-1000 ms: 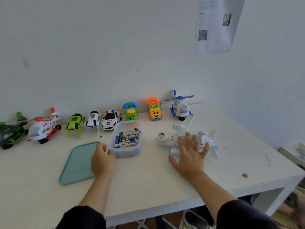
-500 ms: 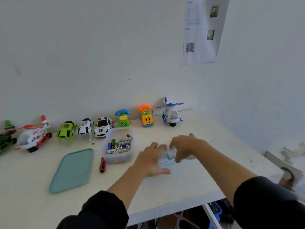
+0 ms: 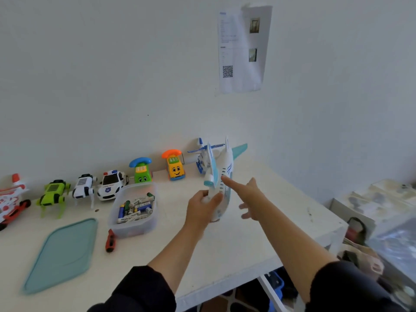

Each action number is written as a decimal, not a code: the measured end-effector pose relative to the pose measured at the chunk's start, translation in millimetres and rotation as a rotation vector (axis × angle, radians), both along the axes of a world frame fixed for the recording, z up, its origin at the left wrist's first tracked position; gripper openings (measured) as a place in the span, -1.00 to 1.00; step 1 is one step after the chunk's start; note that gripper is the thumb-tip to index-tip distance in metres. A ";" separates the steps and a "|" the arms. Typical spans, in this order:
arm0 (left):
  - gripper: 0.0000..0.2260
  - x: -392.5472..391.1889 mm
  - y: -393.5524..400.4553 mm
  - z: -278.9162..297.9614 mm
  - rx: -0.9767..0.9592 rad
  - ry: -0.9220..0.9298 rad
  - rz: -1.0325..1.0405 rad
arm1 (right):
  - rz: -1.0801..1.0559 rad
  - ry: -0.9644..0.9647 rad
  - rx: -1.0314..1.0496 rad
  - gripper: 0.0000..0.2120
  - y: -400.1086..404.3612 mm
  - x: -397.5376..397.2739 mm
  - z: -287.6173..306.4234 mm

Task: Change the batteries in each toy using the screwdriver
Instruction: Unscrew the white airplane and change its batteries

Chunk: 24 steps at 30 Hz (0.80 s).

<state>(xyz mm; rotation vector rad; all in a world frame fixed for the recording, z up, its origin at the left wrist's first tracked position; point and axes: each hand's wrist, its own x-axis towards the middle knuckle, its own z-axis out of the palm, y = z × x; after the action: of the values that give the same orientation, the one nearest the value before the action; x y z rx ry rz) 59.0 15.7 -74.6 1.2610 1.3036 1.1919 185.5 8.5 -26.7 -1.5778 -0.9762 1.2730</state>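
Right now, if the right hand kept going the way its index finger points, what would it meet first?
The toy airplane held up by the left hand. The right hand has its index fingertip at or almost on the fuselage; depth leaves contact unclear.

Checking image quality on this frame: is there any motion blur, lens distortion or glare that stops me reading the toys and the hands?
Head view: soft, even daylight, no harsh glare; wide-angle bending stretches the teal lid and the table edge; toy airplane and right hand slightly smeared; left hand and batteries readable; screwdriver sharp enough; wall sheet text illegible.
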 end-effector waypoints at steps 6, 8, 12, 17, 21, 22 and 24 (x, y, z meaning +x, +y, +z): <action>-0.58 11.7 7.3 2.1 -0.110 0.039 -0.401 | -0.107 0.079 0.083 -0.22 11.5 20.5 -7.3; -0.52 13.0 19.4 2.2 -0.136 0.052 -0.343 | -0.127 -0.005 0.140 -0.26 17.2 37.0 -5.3; -0.60 5.6 55.1 -12.6 -0.047 0.613 -0.077 | -0.135 -0.376 0.195 -0.28 33.5 65.6 -2.6; -0.67 -14.6 77.9 -33.0 -0.195 1.159 0.109 | -0.001 -1.074 0.073 -0.30 63.1 86.1 -5.5; -0.73 -16.5 84.0 -55.4 -0.054 1.273 0.225 | -0.006 -1.297 0.024 -0.35 100.1 85.1 -26.9; -0.74 -16.3 86.0 -57.7 -0.047 1.285 0.241 | -0.024 -1.312 0.019 -0.37 109.6 84.3 -32.5; -0.75 -14.1 90.7 -61.4 -0.040 1.307 0.265 | -0.047 -1.305 0.016 -0.38 133.0 84.1 -43.5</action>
<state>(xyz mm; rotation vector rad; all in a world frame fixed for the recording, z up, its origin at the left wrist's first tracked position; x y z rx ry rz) 44.8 106.3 -136.0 1.9672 2.4348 0.3714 269.5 141.5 -70.2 -2.3886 -1.6434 0.0263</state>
